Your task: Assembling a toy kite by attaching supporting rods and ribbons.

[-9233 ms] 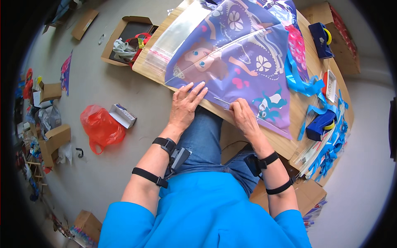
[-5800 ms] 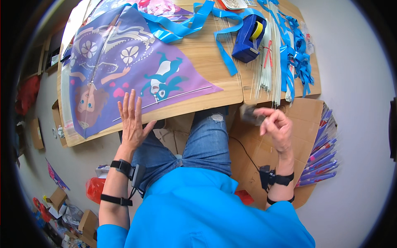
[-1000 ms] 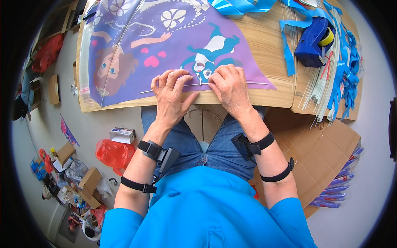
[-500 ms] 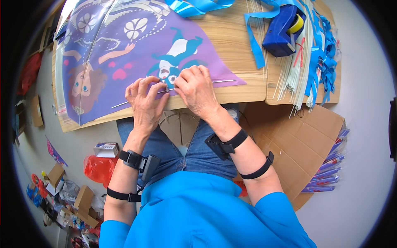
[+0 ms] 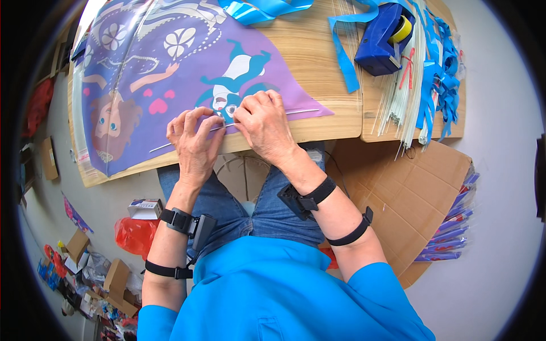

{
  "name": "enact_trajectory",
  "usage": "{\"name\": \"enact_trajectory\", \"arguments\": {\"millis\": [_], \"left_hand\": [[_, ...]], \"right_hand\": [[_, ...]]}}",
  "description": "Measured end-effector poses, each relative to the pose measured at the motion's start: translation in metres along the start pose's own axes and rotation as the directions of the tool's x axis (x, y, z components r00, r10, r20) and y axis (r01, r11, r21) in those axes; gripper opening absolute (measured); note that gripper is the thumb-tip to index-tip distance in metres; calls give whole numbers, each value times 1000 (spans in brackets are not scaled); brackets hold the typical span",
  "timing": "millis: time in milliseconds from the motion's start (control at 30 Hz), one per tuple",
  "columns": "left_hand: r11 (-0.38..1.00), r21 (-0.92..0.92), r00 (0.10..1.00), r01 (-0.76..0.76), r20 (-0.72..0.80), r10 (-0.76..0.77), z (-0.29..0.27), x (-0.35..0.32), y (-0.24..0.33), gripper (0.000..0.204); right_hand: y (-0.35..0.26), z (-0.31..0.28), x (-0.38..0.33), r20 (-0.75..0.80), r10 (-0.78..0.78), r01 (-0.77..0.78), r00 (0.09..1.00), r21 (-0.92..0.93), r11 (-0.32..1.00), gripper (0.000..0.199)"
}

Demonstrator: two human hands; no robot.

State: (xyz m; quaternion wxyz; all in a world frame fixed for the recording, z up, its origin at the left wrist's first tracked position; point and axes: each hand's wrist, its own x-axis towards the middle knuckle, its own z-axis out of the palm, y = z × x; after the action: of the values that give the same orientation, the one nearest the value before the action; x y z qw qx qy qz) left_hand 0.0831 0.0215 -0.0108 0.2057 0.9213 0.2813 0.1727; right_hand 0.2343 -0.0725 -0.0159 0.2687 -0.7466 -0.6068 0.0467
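A large purple printed sheet (image 5: 193, 74), shaped like a kite sail with a pointed right corner, lies flat on the wooden table (image 5: 318, 68). Along its near edge runs a thin pale rod (image 5: 301, 111), its two ends showing past my hands. My left hand (image 5: 196, 139) pinches this rod close to its middle, thumb and fingertips together. Just to the right, my right hand (image 5: 264, 125) is closed over the same rod with its fingers bent. The two sets of fingertips are a small gap apart. Exactly what lies under the fingertips is hidden.
A blue tape dispenser (image 5: 382, 42) with a yellow core stands at the back right. Beside it lie a bundle of thin white rods (image 5: 401, 94) and blue ribbons (image 5: 443, 79). Cardboard (image 5: 398, 199) leans below the table's right side. A red plastic bag (image 5: 136, 236) is at lower left.
The whole view has shifted slightly, carrying the table a little leftward in the picture. Both hands stay at the same stretch of the rod, with only small finger movements.
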Motion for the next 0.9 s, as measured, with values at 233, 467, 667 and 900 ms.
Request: {"name": "enact_trajectory", "arguments": {"millis": [233, 467, 667, 900], "left_hand": [[999, -34, 999, -23, -27, 22, 3, 3, 2, 22], [1000, 5, 1000, 7, -8, -7, 1, -1, 0, 21], [1000, -3, 1000, 5, -12, -5, 1, 0, -1, 21], [1000, -1, 1000, 12, 5, -12, 1, 0, 0, 21]], "right_hand": [[2, -6, 0, 11, 3, -3, 1000, -9, 1000, 11], [-1, -2, 3, 31, 5, -5, 999, 3, 1000, 9], [-2, -2, 4, 21, -2, 2, 1000, -4, 1000, 5], [-1, -6, 4, 32, 5, -6, 999, 19, 1000, 5]]}}
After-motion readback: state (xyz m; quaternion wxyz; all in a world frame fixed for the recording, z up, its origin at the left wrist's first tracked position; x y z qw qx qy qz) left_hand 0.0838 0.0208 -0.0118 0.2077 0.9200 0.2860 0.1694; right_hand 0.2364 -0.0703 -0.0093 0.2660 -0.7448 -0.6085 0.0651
